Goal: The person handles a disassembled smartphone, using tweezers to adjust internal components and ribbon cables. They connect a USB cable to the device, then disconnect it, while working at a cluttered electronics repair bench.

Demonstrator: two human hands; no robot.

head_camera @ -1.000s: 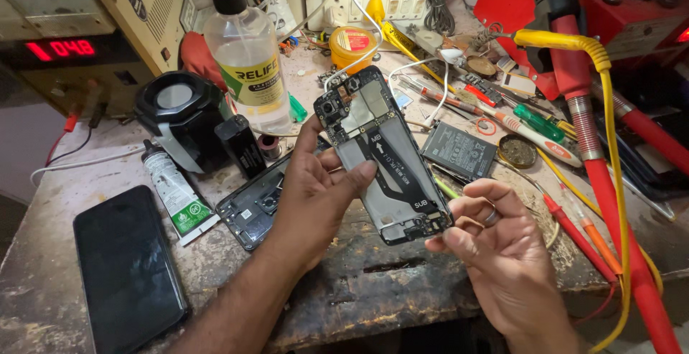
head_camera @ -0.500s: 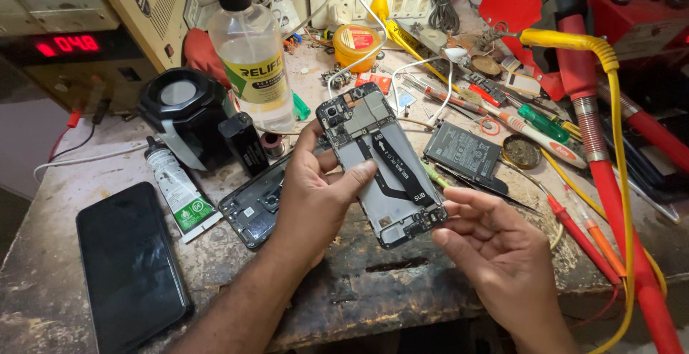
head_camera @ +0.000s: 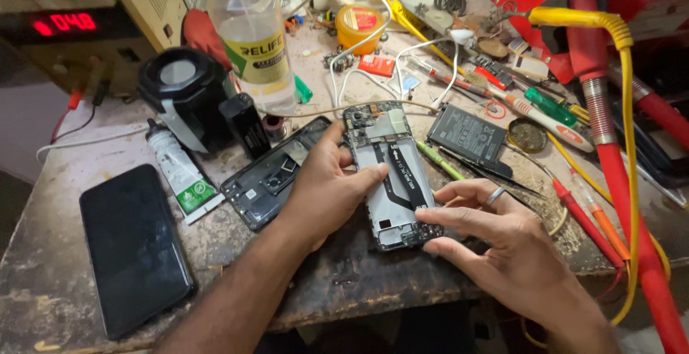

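phone with its back off, held between my two hands over the workbench

my left hand (head_camera: 323,189) grips the opened phone (head_camera: 391,175) by its left edge, thumb on top near the middle and fingers curled under. my right hand (head_camera: 495,239) is loose, not clenched, and its first fingertip presses the phone's bottom end. the phone's long side runs away from me, camera end far, plug end near, leaning a bit to the left. the bottom end is right at my right fingers, so that hand is nearer to it. a flat battery (head_camera: 466,135) lies near on the right, a back cover (head_camera: 276,178) just left
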